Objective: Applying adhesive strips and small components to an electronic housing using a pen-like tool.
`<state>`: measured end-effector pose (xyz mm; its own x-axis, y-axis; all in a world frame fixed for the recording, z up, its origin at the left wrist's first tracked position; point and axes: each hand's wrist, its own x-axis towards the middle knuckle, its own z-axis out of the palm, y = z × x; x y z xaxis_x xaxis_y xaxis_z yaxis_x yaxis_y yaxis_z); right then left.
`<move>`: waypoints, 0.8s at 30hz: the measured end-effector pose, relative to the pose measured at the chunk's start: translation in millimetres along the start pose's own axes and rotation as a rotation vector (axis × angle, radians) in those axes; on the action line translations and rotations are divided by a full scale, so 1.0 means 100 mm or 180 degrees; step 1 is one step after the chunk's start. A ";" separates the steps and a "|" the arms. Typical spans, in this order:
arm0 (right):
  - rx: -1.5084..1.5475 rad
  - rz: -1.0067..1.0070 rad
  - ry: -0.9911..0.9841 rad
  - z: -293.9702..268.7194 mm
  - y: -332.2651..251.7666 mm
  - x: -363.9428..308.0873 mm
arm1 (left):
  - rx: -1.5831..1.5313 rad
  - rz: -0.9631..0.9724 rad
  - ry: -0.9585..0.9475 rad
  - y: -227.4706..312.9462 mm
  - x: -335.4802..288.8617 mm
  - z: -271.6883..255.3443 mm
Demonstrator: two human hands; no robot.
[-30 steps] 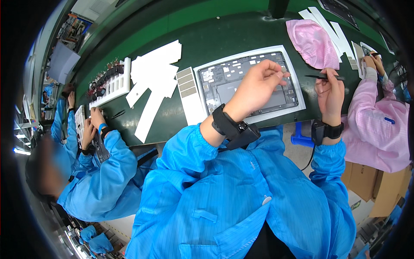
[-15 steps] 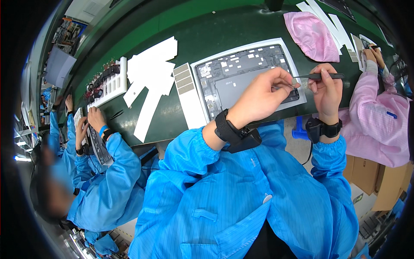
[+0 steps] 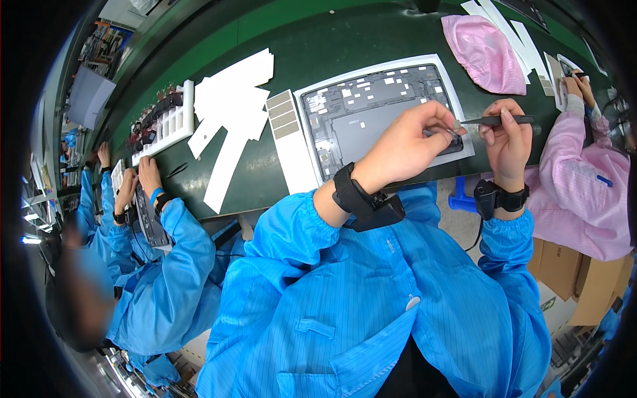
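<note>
Plainly, the dark green table is the broadest thing I see from my remote seat. On it lies a white sheet, and on that a flat dark housing dotted with pale patches; I take its middle as my dial, twelve at the far edge. A pink cloth rests at two o'clock, and a white card with grey pads lies just beside the housing at nine.

My left hand covers the housing's four o'clock corner, thumb and forefinger seemingly pinched together on a small grey piece. My right hand, just past three, has its fingers clamped on a slim black tool, tweezers by the look of it, the tip aimed at nine. Whether that tip touches the piece I cannot tell.

I judge the piece most at risk: a loose pinch or a jab from the tip could drop it into the housing. The black wrist unit, at six, might snag the sheet if the forearm sank.
</note>
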<state>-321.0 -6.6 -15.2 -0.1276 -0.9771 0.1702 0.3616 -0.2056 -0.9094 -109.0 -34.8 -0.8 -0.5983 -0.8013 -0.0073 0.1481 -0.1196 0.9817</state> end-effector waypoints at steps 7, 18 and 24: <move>-0.0025 -0.0014 -0.0001 -0.01 0.00 0.00 | -0.0091 -0.0039 -0.0034 -0.03 0.01 0.00; -0.0484 -0.0199 0.0034 0.01 -0.01 0.01 | 0.0154 -0.0325 -0.0140 0.04 0.03 -0.06; -0.0691 -0.0266 -0.0156 -0.03 -0.03 0.14 | 0.0487 -0.0601 -0.0063 0.18 0.09 -0.11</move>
<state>-326.9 -19.7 -11.5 -0.1020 -0.9598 0.2616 0.1440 -0.2745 -0.9507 -103.0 -50.8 15.1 -0.6196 -0.7613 -0.1912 -0.0880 -0.1746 0.9807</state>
